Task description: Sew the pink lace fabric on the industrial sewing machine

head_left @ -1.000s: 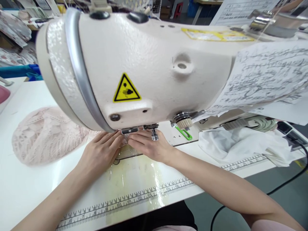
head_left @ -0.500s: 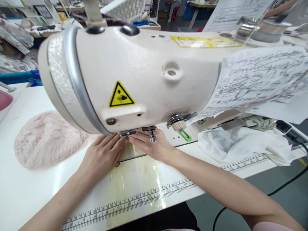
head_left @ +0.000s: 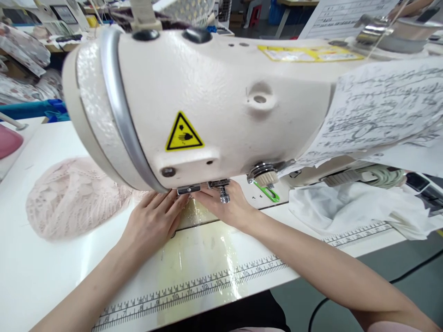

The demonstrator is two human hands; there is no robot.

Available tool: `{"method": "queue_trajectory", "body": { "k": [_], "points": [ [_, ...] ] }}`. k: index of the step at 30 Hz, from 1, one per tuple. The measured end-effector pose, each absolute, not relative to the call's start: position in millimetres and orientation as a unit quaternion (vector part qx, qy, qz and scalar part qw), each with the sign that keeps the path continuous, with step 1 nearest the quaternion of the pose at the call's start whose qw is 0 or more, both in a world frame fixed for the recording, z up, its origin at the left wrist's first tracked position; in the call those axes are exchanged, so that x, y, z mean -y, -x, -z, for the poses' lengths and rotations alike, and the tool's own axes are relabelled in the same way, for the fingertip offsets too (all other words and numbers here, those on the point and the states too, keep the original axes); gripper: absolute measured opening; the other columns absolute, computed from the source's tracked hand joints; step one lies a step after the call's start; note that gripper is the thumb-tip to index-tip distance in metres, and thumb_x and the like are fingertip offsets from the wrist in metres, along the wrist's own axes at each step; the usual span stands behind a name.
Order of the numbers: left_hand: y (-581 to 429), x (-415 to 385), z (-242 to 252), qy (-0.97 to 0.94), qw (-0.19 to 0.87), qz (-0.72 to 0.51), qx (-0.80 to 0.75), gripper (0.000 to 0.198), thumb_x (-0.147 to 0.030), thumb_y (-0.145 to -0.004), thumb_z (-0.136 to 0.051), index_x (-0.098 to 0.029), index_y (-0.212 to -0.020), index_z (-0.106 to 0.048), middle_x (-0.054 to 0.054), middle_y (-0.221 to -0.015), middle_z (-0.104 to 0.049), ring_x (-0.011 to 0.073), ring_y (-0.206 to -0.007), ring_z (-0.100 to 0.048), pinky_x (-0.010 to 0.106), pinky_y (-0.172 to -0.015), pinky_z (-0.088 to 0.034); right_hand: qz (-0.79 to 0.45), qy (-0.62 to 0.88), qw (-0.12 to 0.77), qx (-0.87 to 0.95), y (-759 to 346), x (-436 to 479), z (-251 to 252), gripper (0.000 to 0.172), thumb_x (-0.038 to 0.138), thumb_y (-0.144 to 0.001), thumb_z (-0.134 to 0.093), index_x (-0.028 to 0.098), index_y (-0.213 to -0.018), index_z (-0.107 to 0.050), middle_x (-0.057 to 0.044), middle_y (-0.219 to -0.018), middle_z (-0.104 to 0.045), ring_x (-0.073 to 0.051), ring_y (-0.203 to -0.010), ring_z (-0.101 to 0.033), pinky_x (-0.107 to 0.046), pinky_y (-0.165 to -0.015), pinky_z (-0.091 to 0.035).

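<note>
Pale pink lace fabric (head_left: 79, 198) lies bunched on the table at the left and runs in under the sewing machine head (head_left: 214, 101). On its narrow end, close to the needle area, my left hand (head_left: 154, 219) has its fingers closed together, thumb side toward the right. Opposite it, my right hand (head_left: 230, 205) reaches below the machine from the right, its fingers closed at the same piece of lace. Both sets of fingertips are partly hidden by the machine head and its metal thread guide (head_left: 223, 191). The needle and presser foot cannot be seen.
A green seam-ripper-like tool (head_left: 266, 191) lies on the machine bed right of my hand. White cloth (head_left: 321, 207) is heaped farther right. A printed ruler strip (head_left: 207, 288) follows the table's front edge. Handwritten paper (head_left: 377, 106) hangs on the machine arm.
The whole view has shifted slightly, so everything sits a little farther right. Both hands stay at the lace under the machine, with hardly any other movement visible.
</note>
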State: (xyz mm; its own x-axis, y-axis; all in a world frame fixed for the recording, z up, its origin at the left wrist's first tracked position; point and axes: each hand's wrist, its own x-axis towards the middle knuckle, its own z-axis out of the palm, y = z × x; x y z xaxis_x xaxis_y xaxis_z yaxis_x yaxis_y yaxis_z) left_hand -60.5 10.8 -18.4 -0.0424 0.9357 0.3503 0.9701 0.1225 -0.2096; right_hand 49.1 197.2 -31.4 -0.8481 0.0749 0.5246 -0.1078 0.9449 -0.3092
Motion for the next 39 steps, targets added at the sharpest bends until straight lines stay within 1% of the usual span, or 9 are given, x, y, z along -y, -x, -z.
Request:
{"method": "queue_trajectory", "body": {
  "k": [4, 8, 10, 14, 18, 22, 28, 32, 39],
  "points": [
    [59, -11, 16, 0.665, 0.22, 0.04, 0.712, 0.035, -0.021, -0.093, -0.052, -0.01, -0.126, -0.059, 0.014, -0.116, -0.069, 0.0268, -0.094, -0.069, 0.043, -0.082, -0.052, -0.212, 0.029, 0.241, 0.947, -49, -197, 31, 0.028, 0.032, -0.097, -0.048, 0.019, -0.091, -0.071, -0.004, -0.082, -0.074, -0.017, -0.084, -0.065, -0.029, -0.077, -0.05],
    [59, -8, 15, 0.686, 0.22, 0.062, 0.691, 0.038, -0.012, -0.091, -0.053, -0.013, -0.128, -0.058, 0.011, -0.122, -0.067, 0.0265, -0.107, -0.065, 0.042, -0.09, -0.051, -0.181, 0.02, 0.231, 0.956, -49, -198, 32, 0.027, 0.026, -0.096, -0.048, 0.02, -0.085, -0.072, -0.002, -0.078, -0.073, -0.014, -0.073, -0.063, -0.027, -0.07, -0.048],
    [58, -7, 15, 0.691, 0.213, 0.078, 0.686, 0.039, -0.011, -0.091, -0.052, -0.011, -0.13, -0.056, 0.011, -0.121, -0.067, 0.0265, -0.112, -0.064, 0.041, -0.093, -0.052, -0.139, -0.007, 0.25, 0.958, -51, -198, 32, 0.025, 0.023, -0.096, -0.049, 0.021, -0.086, -0.072, 0.0, -0.074, -0.072, -0.013, -0.069, -0.062, -0.027, -0.069, -0.047],
    [57, -9, 16, 0.669, 0.219, 0.085, 0.705, 0.039, -0.021, -0.092, -0.055, -0.009, -0.129, -0.056, 0.013, -0.117, -0.069, 0.0272, -0.104, -0.067, 0.041, -0.088, -0.054, -0.095, -0.044, 0.299, 0.949, -58, -194, 33, 0.021, 0.036, -0.094, -0.055, 0.022, -0.097, -0.072, -0.003, -0.083, -0.073, -0.016, -0.078, -0.064, -0.031, -0.079, -0.048],
    [56, -10, 17, 0.657, 0.212, 0.067, 0.721, 0.037, -0.029, -0.094, -0.054, -0.011, -0.126, -0.059, 0.014, -0.117, -0.069, 0.0285, -0.1, -0.068, 0.043, -0.083, -0.054, -0.11, -0.028, 0.27, 0.956, -62, -188, 35, 0.025, 0.039, -0.095, -0.055, 0.024, -0.107, -0.07, -0.004, -0.093, -0.074, -0.019, -0.094, -0.065, -0.036, -0.092, -0.046],
    [57, -9, 16, 0.665, 0.217, 0.055, 0.712, 0.036, -0.029, -0.094, -0.053, -0.007, -0.123, -0.06, 0.016, -0.115, -0.069, 0.029, -0.098, -0.069, 0.042, -0.08, -0.053, -0.105, -0.032, 0.244, 0.964, -61, -185, 39, 0.027, 0.039, -0.095, -0.054, 0.023, -0.113, -0.068, -0.004, -0.095, -0.074, -0.02, -0.106, -0.062, -0.04, -0.103, -0.041],
    [57, -11, 16, 0.657, 0.215, 0.052, 0.721, 0.039, -0.028, -0.094, -0.054, -0.006, -0.125, -0.058, 0.016, -0.114, -0.069, 0.0291, -0.098, -0.068, 0.041, -0.08, -0.052, -0.088, -0.042, 0.242, 0.965, -58, -186, 42, 0.029, 0.037, -0.098, -0.049, 0.022, -0.116, -0.066, -0.005, -0.103, -0.073, -0.02, -0.101, -0.065, -0.044, -0.111, -0.034],
    [56, -13, 15, 0.643, 0.213, 0.057, 0.734, 0.041, -0.029, -0.093, -0.054, -0.008, -0.128, -0.056, 0.015, -0.113, -0.07, 0.0291, -0.097, -0.068, 0.041, -0.081, -0.051, -0.089, -0.042, 0.237, 0.966, -56, -185, 44, 0.03, 0.036, -0.098, -0.047, 0.022, -0.118, -0.064, -0.006, -0.104, -0.072, -0.021, -0.103, -0.064, -0.046, -0.112, -0.031],
    [56, -14, 13, 0.642, 0.223, 0.04, 0.732, 0.043, -0.032, -0.094, -0.053, -0.005, -0.127, -0.056, 0.015, -0.112, -0.07, 0.0277, -0.092, -0.068, 0.04, -0.082, -0.05, -0.057, -0.029, 0.217, 0.974, -55, -185, 42, 0.034, 0.038, -0.1, -0.041, 0.022, -0.123, -0.06, -0.006, -0.106, -0.071, -0.022, -0.105, -0.063, -0.046, -0.114, -0.027]
  ]
}}
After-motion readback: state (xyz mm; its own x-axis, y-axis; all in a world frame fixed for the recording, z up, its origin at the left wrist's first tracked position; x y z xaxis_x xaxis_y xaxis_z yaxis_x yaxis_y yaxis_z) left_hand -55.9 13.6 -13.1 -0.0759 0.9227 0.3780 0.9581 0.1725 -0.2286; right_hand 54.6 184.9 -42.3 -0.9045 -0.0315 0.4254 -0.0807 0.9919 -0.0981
